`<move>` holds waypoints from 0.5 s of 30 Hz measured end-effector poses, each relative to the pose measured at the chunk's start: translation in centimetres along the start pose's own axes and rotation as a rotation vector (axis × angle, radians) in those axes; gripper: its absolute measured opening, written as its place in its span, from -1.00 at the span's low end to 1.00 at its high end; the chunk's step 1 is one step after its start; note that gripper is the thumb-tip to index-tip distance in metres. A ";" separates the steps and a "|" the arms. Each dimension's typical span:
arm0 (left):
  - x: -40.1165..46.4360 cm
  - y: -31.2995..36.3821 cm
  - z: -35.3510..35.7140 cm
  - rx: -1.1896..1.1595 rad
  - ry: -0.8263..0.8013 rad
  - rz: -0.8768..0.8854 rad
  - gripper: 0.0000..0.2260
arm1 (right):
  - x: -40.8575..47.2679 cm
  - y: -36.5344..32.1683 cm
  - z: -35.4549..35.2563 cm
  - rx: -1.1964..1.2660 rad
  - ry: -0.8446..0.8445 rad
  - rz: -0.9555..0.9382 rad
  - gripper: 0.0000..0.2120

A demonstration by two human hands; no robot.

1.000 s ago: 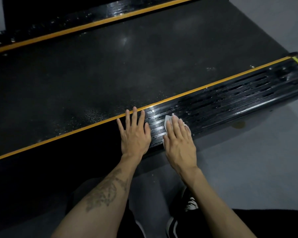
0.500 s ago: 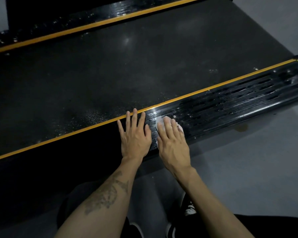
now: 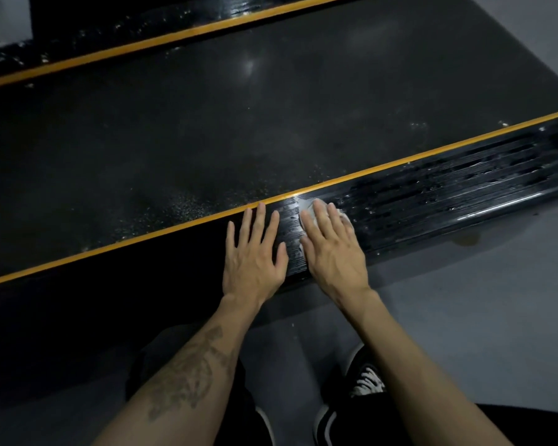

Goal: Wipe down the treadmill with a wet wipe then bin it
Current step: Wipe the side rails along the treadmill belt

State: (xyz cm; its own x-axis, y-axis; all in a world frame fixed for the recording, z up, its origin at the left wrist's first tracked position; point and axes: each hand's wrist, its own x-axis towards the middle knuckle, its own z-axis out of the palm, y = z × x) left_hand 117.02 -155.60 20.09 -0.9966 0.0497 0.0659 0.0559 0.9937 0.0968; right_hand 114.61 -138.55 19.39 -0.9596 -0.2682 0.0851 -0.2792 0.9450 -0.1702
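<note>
The treadmill's black belt (image 3: 239,123) runs across the view, edged by orange stripes. Its near side rail (image 3: 448,194) is ribbed black plastic, wet and streaked to the right of my hands. My right hand (image 3: 332,249) lies flat on the rail with straight fingers, pressing a white wet wipe (image 3: 306,209) that shows only at the fingertips. My left hand (image 3: 253,252) rests flat on the rail just to the left, fingers spread, holding nothing.
The far side rail (image 3: 142,30) with its orange stripe runs along the top. Grey floor (image 3: 480,317) lies to the right and below the treadmill. My black shoes with white laces (image 3: 366,381) stand on the floor near the rail.
My right hand slid the wipe left along the rail, closer to my left hand, and has since stayed about there. My left hand has stayed put.
</note>
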 end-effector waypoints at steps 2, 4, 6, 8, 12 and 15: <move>0.3 0.2 0.0 0.001 0.000 -0.009 -0.42 | -0.2 0.0 0.0 0.016 0.038 0.078 -0.46; 0.2 0.2 0.1 0.009 -0.010 -0.015 -0.42 | -1.4 -0.8 0.3 0.040 0.070 0.154 -0.47; 0.2 0.3 0.2 0.015 -0.016 -0.026 -0.42 | -2.1 -1.7 0.6 0.045 0.059 0.135 -0.46; 0.3 0.5 0.1 0.006 -0.019 -0.034 -0.42 | -1.4 -1.6 0.3 0.043 0.032 0.048 -0.46; 0.5 0.2 0.1 -0.005 -0.019 -0.044 -0.42 | 0.7 0.1 -0.1 0.016 0.000 -0.024 -0.43; 0.6 0.1 0.3 -0.011 -0.020 -0.045 -0.42 | -0.4 0.1 -0.1 0.038 0.037 0.102 -0.43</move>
State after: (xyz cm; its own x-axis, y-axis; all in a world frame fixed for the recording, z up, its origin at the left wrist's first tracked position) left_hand 116.41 -155.44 19.85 -0.9991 0.0076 0.0411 0.0121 0.9938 0.1103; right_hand 114.92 -138.32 19.44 -0.9813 -0.1638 0.1011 -0.1824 0.9589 -0.2172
